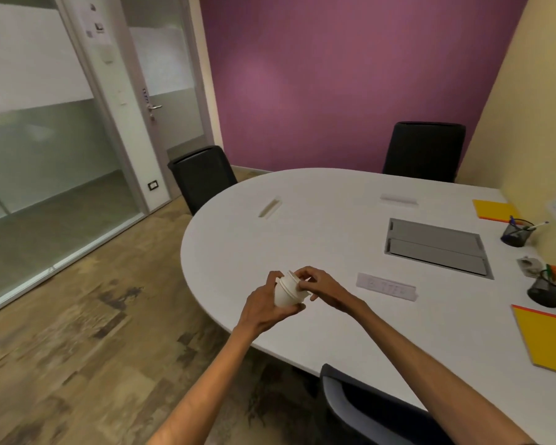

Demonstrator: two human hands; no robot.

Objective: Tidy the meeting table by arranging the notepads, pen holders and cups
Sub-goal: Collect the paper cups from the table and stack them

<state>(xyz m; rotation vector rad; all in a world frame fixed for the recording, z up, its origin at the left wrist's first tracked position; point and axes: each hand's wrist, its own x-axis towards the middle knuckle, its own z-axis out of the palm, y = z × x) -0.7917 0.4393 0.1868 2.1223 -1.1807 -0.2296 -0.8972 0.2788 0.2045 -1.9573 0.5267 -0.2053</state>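
A small stack of white paper cups (289, 291) is held above the near left edge of the white oval table (302, 226). My left hand (267, 308) wraps around the stack's lower part. My right hand (316, 284) pinches the rim of the top cup. Two black mesh pen holders stand at the right: one farther back (516, 232), one nearer (548, 289). A yellow notepad (494, 209) lies at the far right, and another yellow notepad (549, 340) lies at the near right edge.
A grey cable hatch (437, 246) sits in the table's middle, with a white name plate (386, 286) in front of it. Black chairs stand at the far side (424, 150), the left end (203, 176) and just below me (360, 409). A glass partition and door are at left.
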